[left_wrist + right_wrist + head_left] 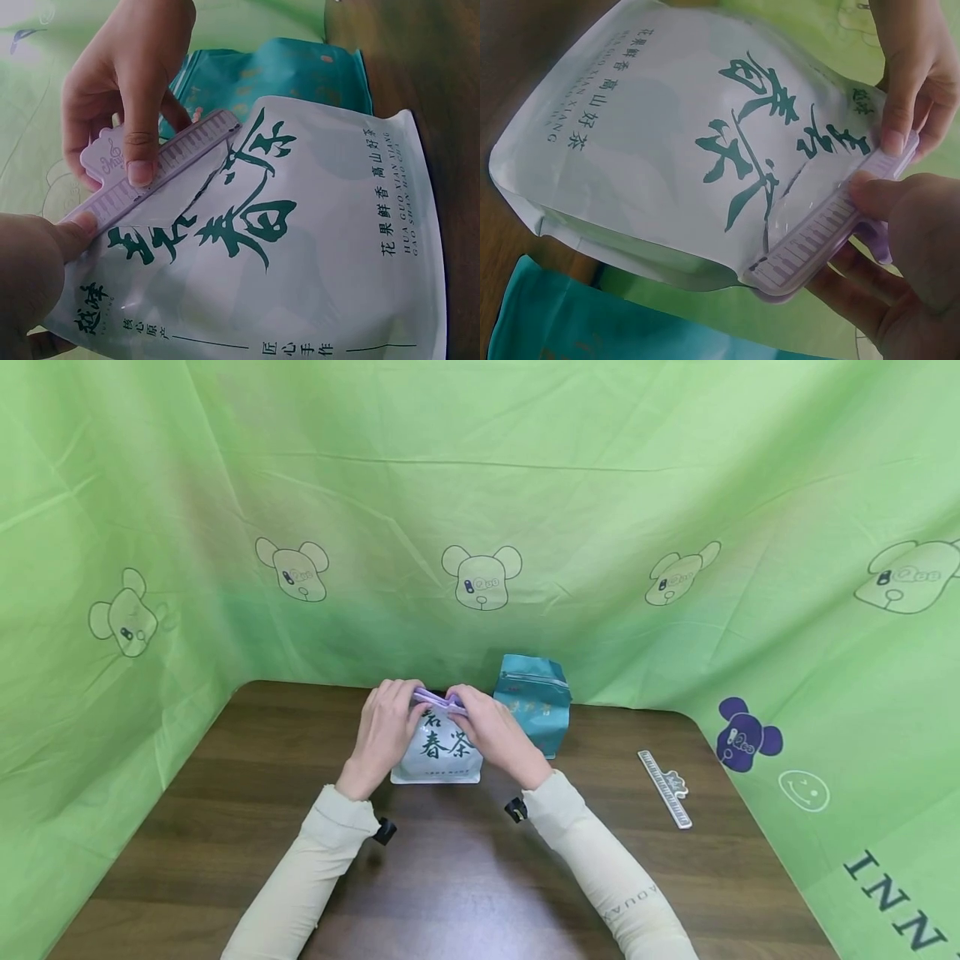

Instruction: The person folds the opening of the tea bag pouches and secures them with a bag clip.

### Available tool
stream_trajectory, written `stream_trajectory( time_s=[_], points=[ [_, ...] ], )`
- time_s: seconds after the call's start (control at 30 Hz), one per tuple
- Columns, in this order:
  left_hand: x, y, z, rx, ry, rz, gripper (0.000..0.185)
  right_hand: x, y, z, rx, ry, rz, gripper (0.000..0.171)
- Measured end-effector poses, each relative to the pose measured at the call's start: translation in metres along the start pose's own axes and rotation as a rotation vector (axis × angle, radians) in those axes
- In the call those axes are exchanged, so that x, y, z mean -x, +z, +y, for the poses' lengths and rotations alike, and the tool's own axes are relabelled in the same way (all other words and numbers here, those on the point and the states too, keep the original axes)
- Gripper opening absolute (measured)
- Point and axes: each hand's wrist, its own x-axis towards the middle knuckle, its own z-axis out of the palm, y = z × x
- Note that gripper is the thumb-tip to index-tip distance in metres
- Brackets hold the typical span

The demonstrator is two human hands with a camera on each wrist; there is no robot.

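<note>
The white bag (435,767) stood on the table (450,885). At its top edge, the right hand (497,731) pinched the purple clip (802,251); the left hand (381,727), as far as could be seen, pinched the clip's end. Right of this bag stood a teal bag (536,718).

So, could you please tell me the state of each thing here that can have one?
White bag: upright, purple clip across its top.
Purple clip: pinched by left hand and right hand; whether fully clamped, unclear.
Teal bag: upright, no clip visible on it; sealing unclear.
White clip: lying on the table, holding nothing.
Green cloth: hanging, wrinkled.
</note>
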Motion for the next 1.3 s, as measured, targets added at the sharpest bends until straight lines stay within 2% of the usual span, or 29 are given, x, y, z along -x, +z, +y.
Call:
stream_trajectory(
  time_s=[0.4, 0.63, 0.87, 1.3],
  points=[
    [-0.021, 0.003, -0.015, 0.01, -0.025, -0.015, 0.025, -0.021, 0.006, 0.004, -0.014, 0.075, 0.061, 0.018],
    [-0.035, 0.009, -0.025, 0.011, -0.063, -0.045, 0.027, -0.037, 0.013, 0.011, -0.022, 0.108, 0.082, 0.019],
    [-0.035, 0.024, -0.037, 0.019, -0.093, -0.055, 0.026, -0.042, 0.026, 0.024, 0.02, 0.128, 0.073, 0.018],
    [-0.03, 0.034, -0.043, 0.012, -0.066, -0.013, 0.028, -0.041, 0.028, 0.025, 0.004, 0.137, 0.07, 0.019]
  ],
)
